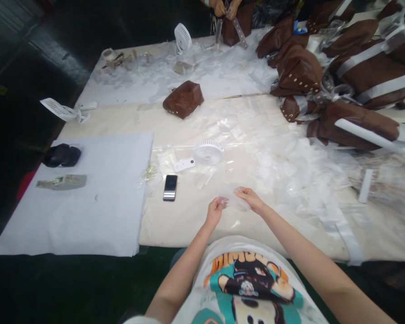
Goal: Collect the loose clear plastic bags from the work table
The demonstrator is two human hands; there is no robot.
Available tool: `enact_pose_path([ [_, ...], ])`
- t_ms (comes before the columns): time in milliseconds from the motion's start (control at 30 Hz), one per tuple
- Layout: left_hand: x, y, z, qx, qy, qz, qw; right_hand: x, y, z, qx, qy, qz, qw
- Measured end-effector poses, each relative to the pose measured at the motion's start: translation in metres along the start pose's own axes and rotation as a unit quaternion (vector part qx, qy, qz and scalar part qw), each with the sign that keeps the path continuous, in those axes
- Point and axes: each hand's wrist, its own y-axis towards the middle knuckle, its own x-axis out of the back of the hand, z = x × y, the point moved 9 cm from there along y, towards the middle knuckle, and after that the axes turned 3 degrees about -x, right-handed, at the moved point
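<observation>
A thin piece of clear plastic film (239,203) is stretched between my two hands, just over the near part of the table. My left hand (216,208) pinches one edge of it. On the other side, my right hand (251,198) is closed on the film with thumb and fingers together. Whether the film is a bag or a flat sheet I cannot tell. A phone (170,187) lies left of my hands. Beyond them rests a white handheld fan (207,153), lying on clear plastic pieces.
Brown bags (357,121) with white wrapping crowd the right side. Another brown bag (184,100) sits mid-table. Loose plastic wrap (300,171) covers much of the right. White sheets (104,216) lie left, under a black object (61,155). Across the table, a co-worker's hands (227,9) hold a strap.
</observation>
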Motion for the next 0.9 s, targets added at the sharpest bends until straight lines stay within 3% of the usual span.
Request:
enact_pose_path([
  [167,-0.011,-0.013,-0.006,0.030,-0.021,0.009,0.999,-0.010,0.013,-0.009,0.051,-0.084,-0.047,0.994],
  [300,-0.017,-0.022,-0.014,0.036,-0.032,0.009,0.999,-0.014,0.011,-0.003,0.125,-0.186,-0.086,0.971],
  [567,0.005,-0.014,-0.019,0.057,-0.054,-0.052,0.996,-0.031,-0.013,0.025,0.201,-0.304,-0.063,0.929],
  [700,0.005,-0.009,-0.033,0.041,-0.050,-0.028,0.998,-0.035,-0.017,0.031,0.220,-0.360,-0.076,0.903],
  [833,-0.009,-0.004,-0.037,0.053,-0.080,0.018,0.995,-0.018,-0.014,0.037,0.213,-0.314,-0.161,0.911],
  [900,-0.018,-0.003,-0.037,0.066,-0.077,0.035,0.994,-0.018,-0.017,0.042,0.215,-0.317,-0.168,0.908],
])
